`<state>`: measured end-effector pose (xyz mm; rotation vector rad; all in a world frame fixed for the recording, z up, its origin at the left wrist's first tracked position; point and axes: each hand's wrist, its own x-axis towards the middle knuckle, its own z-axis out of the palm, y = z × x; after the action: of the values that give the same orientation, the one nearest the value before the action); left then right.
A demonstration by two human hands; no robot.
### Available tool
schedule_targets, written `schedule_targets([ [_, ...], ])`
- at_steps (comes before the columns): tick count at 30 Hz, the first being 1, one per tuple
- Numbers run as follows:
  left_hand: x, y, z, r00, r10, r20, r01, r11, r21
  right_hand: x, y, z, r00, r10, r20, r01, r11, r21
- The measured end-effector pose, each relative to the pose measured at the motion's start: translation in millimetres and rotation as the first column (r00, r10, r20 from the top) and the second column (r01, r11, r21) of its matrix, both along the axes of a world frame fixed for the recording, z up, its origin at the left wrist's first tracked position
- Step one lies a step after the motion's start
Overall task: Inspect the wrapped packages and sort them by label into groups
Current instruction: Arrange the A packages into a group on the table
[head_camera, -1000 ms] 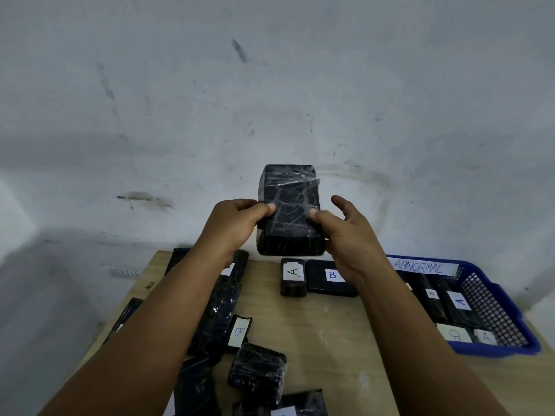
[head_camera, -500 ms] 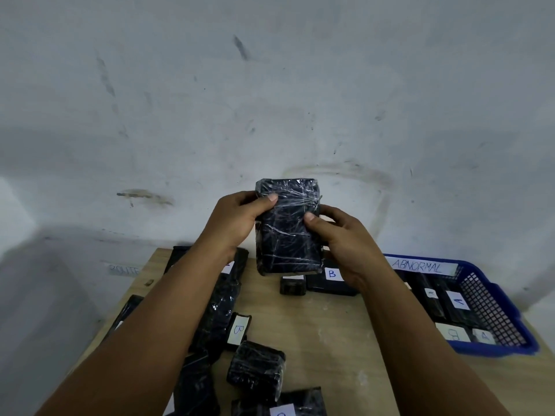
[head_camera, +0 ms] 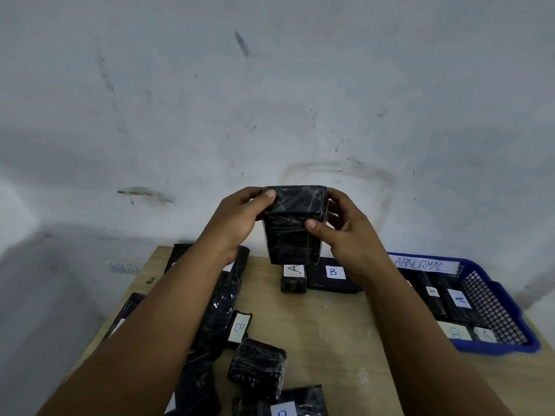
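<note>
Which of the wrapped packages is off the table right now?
Only the black wrapped package gripped between the left hand and right hand, no label showing. All the others lie on the table or in the blue basket.

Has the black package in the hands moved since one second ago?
Yes. The held package has tipped and come down: its lower end now reaches the A label on the table, where earlier it was above it.

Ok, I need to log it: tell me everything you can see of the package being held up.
The held package is a black rectangular block wrapped in shiny, creased clear film. It stands roughly upright in the air above the table's far edge, top face tilted toward the camera. No label shows. The left hand and right hand grip its sides.
</note>
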<state>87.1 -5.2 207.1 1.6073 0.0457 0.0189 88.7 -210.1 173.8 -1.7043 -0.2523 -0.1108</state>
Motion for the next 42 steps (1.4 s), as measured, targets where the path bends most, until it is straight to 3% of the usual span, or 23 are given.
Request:
schedule_targets([
  [4,4,3,-4,1.0,0.012,0.013,-0.013,1.0,0.017,-4,-1,2,0.999,0.037,-0.036,-0.037,0.999,0.013],
  [6,5,4,-9,0.998,-0.013,0.061,0.008,0.997,0.073,-6,-1,5,0.999,0.0,-0.051,0.002,0.999,0.034],
  [10,1,-2,-13,0.988,0.015,0.154,-0.021,0.999,0.034,-6,2,3,0.995,-0.099,-0.004,0.099,0.989,0.112],
  [12,-1,-5,-10,0.996,0.058,0.07,-0.06,0.998,0.027,-7,1,-2,0.992,-0.112,0.056,0.105,0.988,0.109],
  [15,-4,-6,-6,0.98,0.093,-0.173,-0.083,0.994,0.067,-11,2,-6,0.986,-0.122,0.118,0.111,0.989,0.094],
  [18,-3,-9,-6,0.972,0.124,-0.198,-0.121,0.992,0.028,-15,2,-11,0.984,-0.098,0.146,0.092,0.995,0.048],
  [21,-4,-11,-7,0.975,0.151,-0.16,-0.153,0.988,0.003,-18,3,-10,0.988,-0.151,0.043,0.151,0.989,0.01],
  [23,-4,-11,-11,0.98,0.125,-0.153,-0.126,0.992,0.007,-17,3,-8,0.953,-0.27,-0.135,0.286,0.951,0.117],
  [26,-4,-12,-17,0.985,0.058,-0.162,-0.055,0.998,0.023,-14,0,-10,0.901,-0.251,-0.353,0.352,0.9,0.257],
  [37,0,-22,-55,0.986,0.052,-0.155,-0.045,0.998,0.045,-21,-4,-45,0.863,-0.255,-0.436,0.456,0.766,0.454],
  [40,0,-29,-71,0.987,0.066,-0.148,-0.062,0.998,0.033,-25,-8,-54,0.847,-0.272,-0.456,0.479,0.762,0.436],
  [42,2,-30,-81,0.985,0.087,-0.147,-0.08,0.995,0.057,-30,-11,-64,0.834,-0.322,-0.449,0.487,0.81,0.325],
])
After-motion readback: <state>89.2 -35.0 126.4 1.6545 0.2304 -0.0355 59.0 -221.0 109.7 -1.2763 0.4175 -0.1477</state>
